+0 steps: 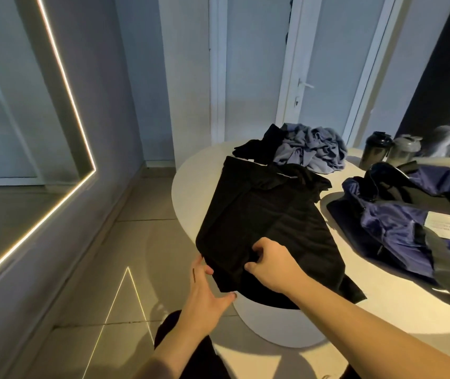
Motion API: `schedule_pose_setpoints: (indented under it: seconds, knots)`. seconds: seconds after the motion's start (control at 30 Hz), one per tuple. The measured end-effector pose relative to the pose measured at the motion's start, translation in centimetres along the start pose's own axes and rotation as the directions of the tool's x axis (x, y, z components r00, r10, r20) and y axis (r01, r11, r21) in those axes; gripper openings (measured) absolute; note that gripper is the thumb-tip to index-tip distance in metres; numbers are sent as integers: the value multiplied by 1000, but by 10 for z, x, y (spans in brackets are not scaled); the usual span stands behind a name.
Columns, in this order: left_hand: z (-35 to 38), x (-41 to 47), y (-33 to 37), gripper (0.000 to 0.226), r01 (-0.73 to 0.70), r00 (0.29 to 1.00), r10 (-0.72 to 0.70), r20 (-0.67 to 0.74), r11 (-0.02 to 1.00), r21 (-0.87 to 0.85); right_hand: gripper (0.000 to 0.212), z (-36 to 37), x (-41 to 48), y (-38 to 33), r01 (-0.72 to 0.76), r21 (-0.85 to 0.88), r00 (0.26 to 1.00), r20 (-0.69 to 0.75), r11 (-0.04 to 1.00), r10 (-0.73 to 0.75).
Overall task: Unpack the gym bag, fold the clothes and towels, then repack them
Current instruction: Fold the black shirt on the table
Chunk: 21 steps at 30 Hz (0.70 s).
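A black garment point(262, 214) lies spread along the left side of a round white table point(399, 291), its near end hanging over the edge. My right hand point(270, 265) pinches a fold of that near end from above. My left hand point(204, 294) holds the garment's near-left corner, thumb on top and fingers underneath. A crumpled grey cloth point(314, 150) and another black piece point(256, 144) lie heaped at the table's far side. The open navy gym bag point(399, 222) lies on the right of the table.
Two dark shaker bottles point(377, 149) stand at the back right beside the bag. A mirror with a lit edge point(62, 77) lines the left wall. A white door point(303, 86) is behind the table. Tiled floor point(136, 242) lies to the left.
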<state>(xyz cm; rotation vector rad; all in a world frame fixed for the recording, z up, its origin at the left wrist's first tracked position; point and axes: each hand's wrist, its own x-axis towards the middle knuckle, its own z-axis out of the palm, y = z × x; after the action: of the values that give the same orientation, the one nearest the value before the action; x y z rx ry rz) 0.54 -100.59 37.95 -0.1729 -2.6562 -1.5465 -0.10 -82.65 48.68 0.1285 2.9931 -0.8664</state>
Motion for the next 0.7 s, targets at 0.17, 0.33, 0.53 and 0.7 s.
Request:
schedule_pose_setpoints:
  seconds: [0.17,0.33,0.53,0.7]
  knots:
    - [3,-1,-8,56,5,997,-7,-71,999,-34,40,3,-3,-3,-8,168,1000,3,986,8]
    - [16,-1,-10,61,-32,996,26,-89,998,-63,23,3,-16,-13,-22,343,1000,19,939,17]
    - [-6,-5,-11,21,-60,994,44,-104,986,-158,24,0,-24,-22,-15,464,1000,-3,886,19]
    - [-55,-19,8,20,-35,988,6,-152,982,-188,20,-12,-28,-33,-14,618,1000,2,786,16]
